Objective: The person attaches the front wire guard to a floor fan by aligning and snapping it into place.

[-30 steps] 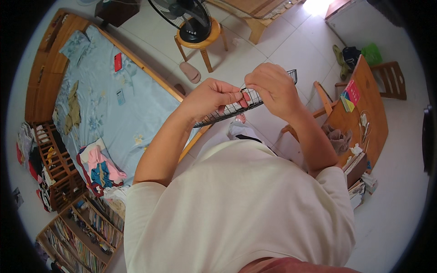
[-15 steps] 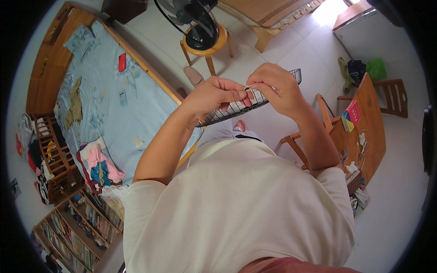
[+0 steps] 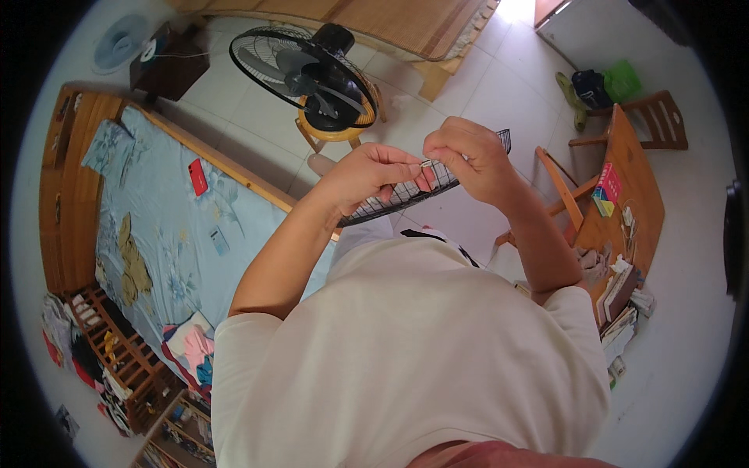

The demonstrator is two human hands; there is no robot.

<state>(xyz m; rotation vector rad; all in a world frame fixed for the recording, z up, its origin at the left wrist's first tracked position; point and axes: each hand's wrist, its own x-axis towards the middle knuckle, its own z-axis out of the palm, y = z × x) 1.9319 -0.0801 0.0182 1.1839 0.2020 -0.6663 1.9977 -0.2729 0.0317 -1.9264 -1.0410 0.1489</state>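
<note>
In front of my chest is a curved black wire fan guard (image 3: 384,206), seen nearly edge-on and partly covered by both hands. My left hand (image 3: 360,181) is at its left part; thumb and forefinger pinch a thin pale cord (image 3: 425,164), and other fingers show near the wires. Close by on the right, my right hand (image 3: 474,162) has its fingers curled in, pinching at the same cord. Exactly how the cord meets the guard is too small to tell. Beyond the hands, a black fan (image 3: 334,108) with bare blades rests on a round wooden stool (image 3: 310,134).
To the left is a bed (image 3: 257,243) with a blue sheet, a red phone (image 3: 197,178) and clothes (image 3: 134,265). A wooden desk (image 3: 636,191) with books stands at the right, near a chair (image 3: 663,125). A mat-covered bed (image 3: 406,25) lies at the back.
My view has shifted, bringing more of the fan and far left side in. My right hand has closed more tightly, and less of the pale cord shows. Both hands remain close together at the guard.
</note>
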